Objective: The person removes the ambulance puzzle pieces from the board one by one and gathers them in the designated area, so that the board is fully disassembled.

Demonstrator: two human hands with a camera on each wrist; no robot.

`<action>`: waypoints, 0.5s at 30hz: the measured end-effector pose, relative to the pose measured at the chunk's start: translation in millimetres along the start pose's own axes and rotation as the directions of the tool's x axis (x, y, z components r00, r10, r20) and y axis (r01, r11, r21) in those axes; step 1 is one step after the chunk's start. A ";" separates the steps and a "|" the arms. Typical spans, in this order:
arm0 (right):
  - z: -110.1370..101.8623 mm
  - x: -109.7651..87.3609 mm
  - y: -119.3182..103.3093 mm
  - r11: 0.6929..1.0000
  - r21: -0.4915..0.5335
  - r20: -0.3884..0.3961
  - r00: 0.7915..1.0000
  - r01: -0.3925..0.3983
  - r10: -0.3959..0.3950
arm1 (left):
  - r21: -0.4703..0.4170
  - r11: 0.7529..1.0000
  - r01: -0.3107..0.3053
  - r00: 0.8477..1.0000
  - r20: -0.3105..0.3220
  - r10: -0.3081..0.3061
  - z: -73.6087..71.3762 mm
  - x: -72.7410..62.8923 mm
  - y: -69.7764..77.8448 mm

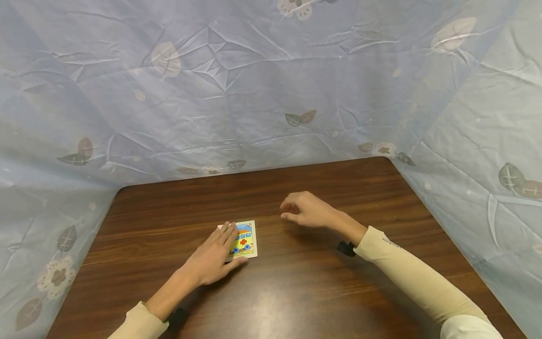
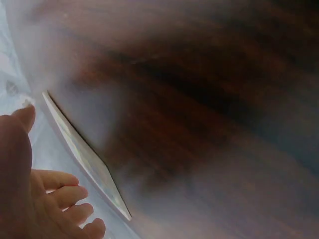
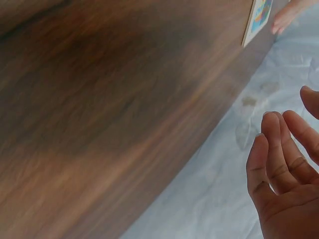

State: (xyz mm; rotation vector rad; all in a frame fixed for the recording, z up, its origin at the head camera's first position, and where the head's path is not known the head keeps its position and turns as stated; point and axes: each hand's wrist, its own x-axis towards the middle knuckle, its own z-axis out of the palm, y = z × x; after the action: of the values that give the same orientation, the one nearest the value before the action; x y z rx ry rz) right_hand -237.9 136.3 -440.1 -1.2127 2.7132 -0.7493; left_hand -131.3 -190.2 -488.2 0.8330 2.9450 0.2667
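A square picture puzzle board [image 1: 243,241] with a yellow ambulance, blue wheels and a red cross lies on the dark wooden table. My left hand [image 1: 214,256] is over its left part with fingers extended, hiding that side. In the left wrist view the thin pale edge of the board [image 2: 89,162] shows beside the left fingers [image 2: 70,196]. To the right of the board, my right hand [image 1: 311,210] hovers over the table, fingers loosely bent and holding nothing. The right wrist view shows those fingers [image 3: 279,154] apart from the board [image 3: 259,19].
The brown wood-grain table [image 1: 271,287] has rounded far corners. A pale blue curtain [image 1: 254,94] with leaf and flower prints hangs behind it and along both sides. Dark wrist devices [image 1: 346,248] sit under the sleeves.
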 end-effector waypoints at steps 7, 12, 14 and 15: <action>20.4 15.7 -9.8 0.999 0.028 0.047 0.998 0.027 -0.028 | -0.033 0.999 0.018 0.995 0.095 -0.015 4.1 -0.3 0.5; 32.0 26.4 -12.8 0.998 0.058 0.072 0.997 0.020 -0.024 | -0.031 0.999 0.021 0.993 0.118 -0.017 6.5 0.9 -0.4; 37.1 30.6 -13.9 0.998 0.065 0.086 0.996 0.012 -0.018 | -0.023 1.000 0.016 0.992 0.123 -0.013 7.5 2.0 -0.6; 39.9 32.7 -14.3 0.998 0.068 0.093 0.996 0.007 -0.014 | -0.020 1.000 0.012 0.992 0.129 -0.010 8.0 2.7 -0.4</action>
State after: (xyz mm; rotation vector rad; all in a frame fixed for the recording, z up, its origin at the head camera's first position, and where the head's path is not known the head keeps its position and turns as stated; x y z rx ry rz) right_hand -240.1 88.7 -464.3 -1.2161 2.5876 -0.7591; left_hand -132.9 -188.0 -496.3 0.7994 2.8219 0.2328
